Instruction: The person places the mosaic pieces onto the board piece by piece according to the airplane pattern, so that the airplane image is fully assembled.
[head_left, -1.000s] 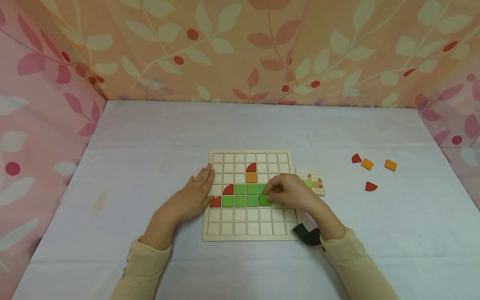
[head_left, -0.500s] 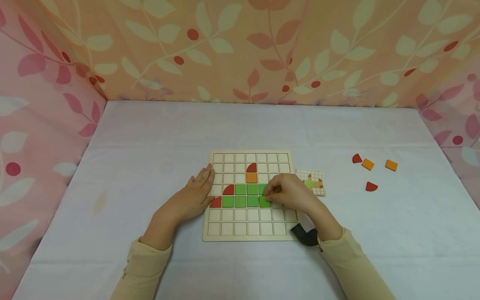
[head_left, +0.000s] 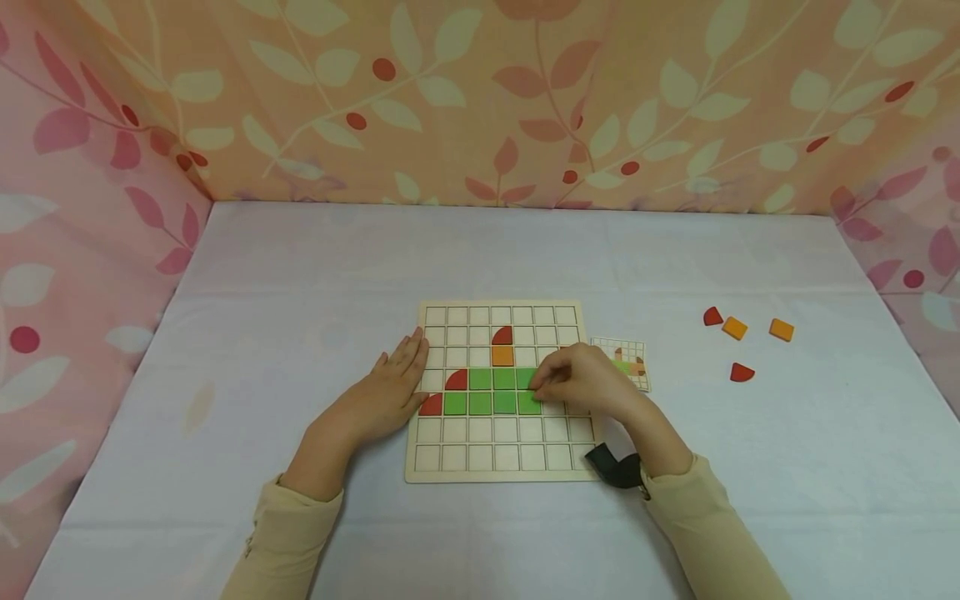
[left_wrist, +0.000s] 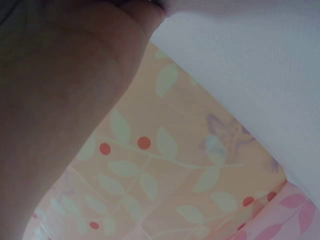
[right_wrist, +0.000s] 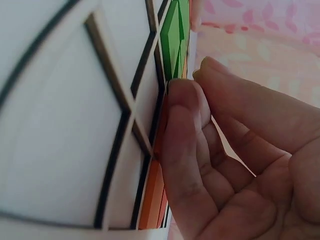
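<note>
My left hand (head_left: 386,392) lies with extended fingers along the left edge of the wooden grid board (head_left: 456,457). Green square tiles (head_left: 480,403) fill part of two rows. My right hand (head_left: 588,382) is over the right half, its thumb and fingertips beside the rightmost visible green tile (head_left: 529,403), which lies flat in its cell. In the right wrist view, my right hand (right_wrist: 220,150) shows nothing between thumb and fingers, and orange pieces (right_wrist: 151,200) are partly visible beneath it. Red quarter-round tiles (head_left: 457,380) and an orange square (head_left: 502,356) are also on the board.
A small pattern card (head_left: 637,354) lies right of the board, partly under my right hand. Farther right are loose orange squares (head_left: 782,330) and red quarter-rounds (head_left: 742,372). A black strap (head_left: 615,468) hangs by my right wrist. Patterned curtains (head_left: 450,125) border the table.
The rightmost visible green tile, earlier under my right thumb and slightly raised, now lies flat in its cell. My right fingertips have drawn slightly rightward off it. My left hand has stayed put.
</note>
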